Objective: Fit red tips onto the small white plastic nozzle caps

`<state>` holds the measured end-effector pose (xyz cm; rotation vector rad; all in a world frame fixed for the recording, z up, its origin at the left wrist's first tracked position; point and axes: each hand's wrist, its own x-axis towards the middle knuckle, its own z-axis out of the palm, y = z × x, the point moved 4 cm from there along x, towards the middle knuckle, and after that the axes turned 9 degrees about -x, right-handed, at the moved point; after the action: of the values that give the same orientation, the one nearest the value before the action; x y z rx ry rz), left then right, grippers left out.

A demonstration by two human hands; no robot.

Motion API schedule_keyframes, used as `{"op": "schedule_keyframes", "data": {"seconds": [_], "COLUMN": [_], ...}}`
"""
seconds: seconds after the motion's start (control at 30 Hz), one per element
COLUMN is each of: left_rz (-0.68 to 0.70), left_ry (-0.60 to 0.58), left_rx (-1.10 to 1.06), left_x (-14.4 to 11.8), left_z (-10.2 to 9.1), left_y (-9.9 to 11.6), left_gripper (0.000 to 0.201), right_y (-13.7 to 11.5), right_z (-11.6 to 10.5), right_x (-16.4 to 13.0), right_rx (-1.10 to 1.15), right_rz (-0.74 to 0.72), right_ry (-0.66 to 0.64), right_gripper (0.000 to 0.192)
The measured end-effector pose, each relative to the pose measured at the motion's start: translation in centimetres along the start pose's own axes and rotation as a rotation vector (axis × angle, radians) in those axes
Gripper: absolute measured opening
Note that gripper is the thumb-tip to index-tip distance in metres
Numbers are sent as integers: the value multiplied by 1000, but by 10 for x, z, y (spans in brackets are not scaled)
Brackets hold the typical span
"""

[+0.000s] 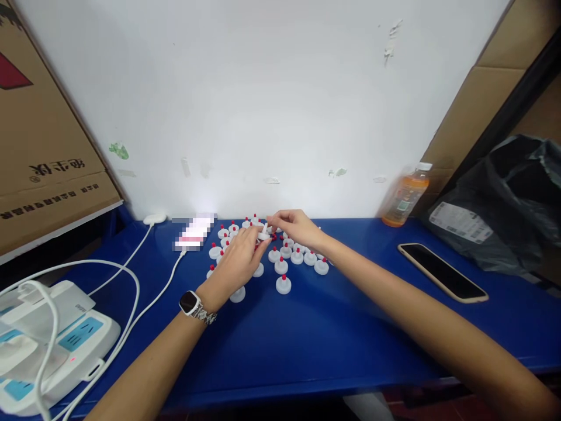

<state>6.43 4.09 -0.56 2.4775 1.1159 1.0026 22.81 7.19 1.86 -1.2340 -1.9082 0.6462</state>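
Over the middle of the blue table, my left hand (242,251) is closed on a white bottle cap (264,235) with a narrow nozzle, pinched between thumb and fingers. My right hand (298,227) reaches in from the right, its thumb and fingertips pinched at the top of that same cap. Whether a red tip sits between those fingers is hidden. Around and below both hands stand several round white caps with red tips, one of them a white cap (283,285) nearest the front. A few small red tips (275,237) lie just under the hands.
On the left are a power strip (83,345) with white cables and a lit phone (195,232) by the wall. To the right stand an orange drink bottle (405,196), a dark-screened phone (442,272) and a black plastic bag (495,204). A cardboard box (52,134) rises at far left.
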Motion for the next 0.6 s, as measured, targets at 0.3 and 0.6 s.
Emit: {"op": "schedule_keyframes", "data": {"seconds": [0.3, 0.6], "left_rz": [34, 25], "left_ry": [-30, -36], "left_rx": [-2, -33], "left_x": [-3, -1], "left_z": [3, -4], "left_y": [-5, -5], "left_gripper": [30, 33], "right_y": [24, 24], "right_z": [1, 3], "right_x": [25, 24], "right_rx": [-1035, -953], "right_rz": [53, 13], "right_ry": [-140, -96], "right_gripper": [19, 12]}}
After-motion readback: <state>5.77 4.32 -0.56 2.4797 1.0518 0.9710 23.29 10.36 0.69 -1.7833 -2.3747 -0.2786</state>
